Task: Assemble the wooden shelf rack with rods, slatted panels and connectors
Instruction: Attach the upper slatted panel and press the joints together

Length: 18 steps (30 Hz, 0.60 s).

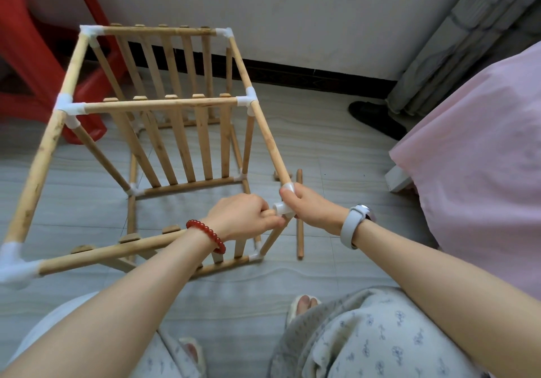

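The wooden rack frame (158,103) stands on the floor, built of rods, slatted panels and white corner connectors. My left hand (243,216) grips the end of the near slatted panel's top rod (111,250), holding its tip at the mouth of a white connector (283,208). My right hand (310,207) is closed around that connector, which sits on the end of the long right side rod (268,140). A short rod (270,238) slants down from this connector to a lower corner connector (255,257).
A loose rod (299,213) lies on the tiled floor just right of the rack, a small wooden piece (276,175) beside it. A red plastic stool (44,64) stands at the back left. Pink bedding (474,155) fills the right. My slippered feet (303,304) are near.
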Motion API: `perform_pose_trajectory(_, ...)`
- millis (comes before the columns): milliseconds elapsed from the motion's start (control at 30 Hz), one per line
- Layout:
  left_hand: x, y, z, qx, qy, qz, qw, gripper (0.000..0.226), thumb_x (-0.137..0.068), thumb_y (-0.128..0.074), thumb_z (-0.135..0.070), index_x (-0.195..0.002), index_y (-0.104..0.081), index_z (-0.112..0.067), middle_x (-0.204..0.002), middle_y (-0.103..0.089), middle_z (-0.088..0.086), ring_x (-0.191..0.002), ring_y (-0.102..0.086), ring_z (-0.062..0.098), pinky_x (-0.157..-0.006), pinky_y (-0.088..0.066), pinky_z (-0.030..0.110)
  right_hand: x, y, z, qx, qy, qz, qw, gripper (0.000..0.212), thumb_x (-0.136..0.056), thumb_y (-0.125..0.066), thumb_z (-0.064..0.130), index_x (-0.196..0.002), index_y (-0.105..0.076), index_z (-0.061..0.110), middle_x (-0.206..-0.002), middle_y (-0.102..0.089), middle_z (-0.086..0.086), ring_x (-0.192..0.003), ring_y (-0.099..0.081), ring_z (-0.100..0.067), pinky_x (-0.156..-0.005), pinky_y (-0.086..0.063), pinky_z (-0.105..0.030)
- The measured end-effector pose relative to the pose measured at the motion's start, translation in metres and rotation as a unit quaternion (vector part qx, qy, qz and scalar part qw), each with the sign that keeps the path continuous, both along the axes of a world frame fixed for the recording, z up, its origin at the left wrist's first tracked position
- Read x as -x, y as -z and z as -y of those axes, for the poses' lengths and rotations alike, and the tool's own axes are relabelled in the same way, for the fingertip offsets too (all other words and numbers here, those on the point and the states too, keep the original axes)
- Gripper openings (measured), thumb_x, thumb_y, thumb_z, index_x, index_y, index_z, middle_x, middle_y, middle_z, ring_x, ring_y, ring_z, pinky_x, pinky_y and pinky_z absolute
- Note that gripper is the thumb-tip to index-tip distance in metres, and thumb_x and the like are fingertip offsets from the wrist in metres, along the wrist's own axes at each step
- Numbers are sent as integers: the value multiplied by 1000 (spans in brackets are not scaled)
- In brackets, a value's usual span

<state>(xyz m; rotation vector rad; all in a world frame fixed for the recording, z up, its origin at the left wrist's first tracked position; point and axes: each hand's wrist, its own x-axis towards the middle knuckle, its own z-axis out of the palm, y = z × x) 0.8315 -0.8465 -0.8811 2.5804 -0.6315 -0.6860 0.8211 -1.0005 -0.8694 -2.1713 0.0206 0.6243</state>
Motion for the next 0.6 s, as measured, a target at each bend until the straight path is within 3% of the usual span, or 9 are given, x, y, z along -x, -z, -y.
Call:
perform_pose_trajectory(167,-7,-9,-4,-34,51,21,998,14,-90,-56,-39,-91,-56,-25,-85,-60,-6,-79,-56,11,-58,-37,22,-9,0,7,3,41,-10,999,26,-96,-35,27,-74,-40,14,-71,-41,-3,-65,-39,-16,-63,-37,-31)
perform_pose_trajectory(333,-2,-2,8,-27,22,226,974,34,-97,-37,-46,-127,-38,-31,-106,-56,-7,-90,-59,17,-61,-36,28,-26,-2,30,-26,146,56,987,27,-97,-38,31,-85,-50,10,-82,-47,-10,-77,-45,-24,-73,-43,-41)
perform_pose_trajectory(500,-3,9,11,-16,5,290,957,35,-98,-30,-47,-125,-38,-27,-99,-54,-8,-78,-57,13,-47,-24,23,-21,4,39,-75,125,19,989,34,-97,-36,44,-100,-52,13,-97,-51,-8,-91,-50,-21,-100,-42,-51)
perform_pose_trajectory(600,1,9,12,1,0,327,945,33,-98,-35,-42,-125,-44,-24,-92,-59,-6,-78,-58,16,-59,-32,24,-18,2,44,-112,101,8,988,26,-96,-42,42,-106,-51,20,-114,-54,-22,-109,-53,-34,-104,-38,-51)
